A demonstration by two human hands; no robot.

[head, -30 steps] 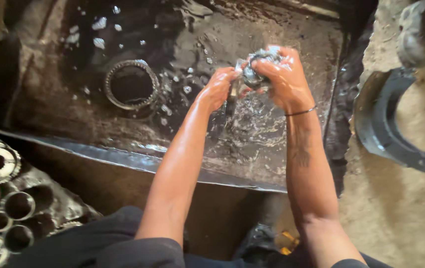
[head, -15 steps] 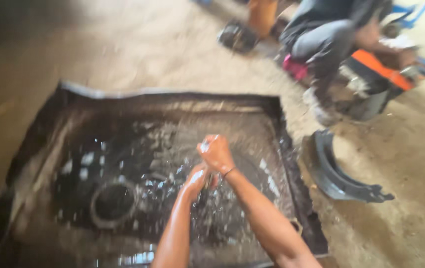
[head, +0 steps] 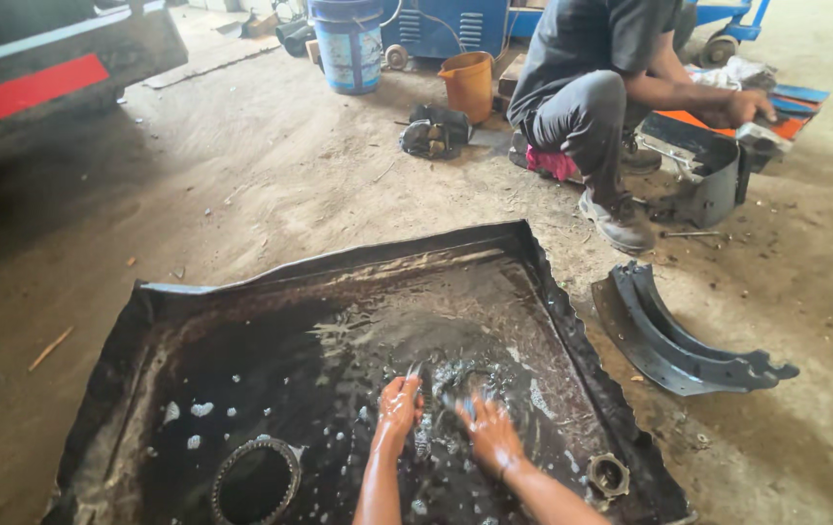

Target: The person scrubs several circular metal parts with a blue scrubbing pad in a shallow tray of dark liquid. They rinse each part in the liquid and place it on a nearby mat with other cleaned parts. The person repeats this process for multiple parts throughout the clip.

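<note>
Dipping left hand (head: pixel 399 406) and right hand (head: pixel 486 435) in the tray (head: pixel 339 267) — blurred, grip impossible to tell; holding something metallic between them perhaps — ring (head: pixel 254 480) lying left of both.

Lifted and tilted forward since a second ago, so more of the floor (head: pixel 271 185) now shows. Both hands lowered from above the liquid into it: left hand (head: pixel 399 403) and right hand (head: pixel 487 436) now wet and down in the splashing pool of the black tray (head: pixel 553 292), apart instead of pressed together round the shiny part. Toothed ring (head: pixel 255 481) now at the lower left. Newly in sight: crouching person (head: pixel 601 87), blue barrel (head: pixel 348 44), orange bucket (head: pixel 468 86), curved metal shoe (head: pixel 674 335) whole.
</note>
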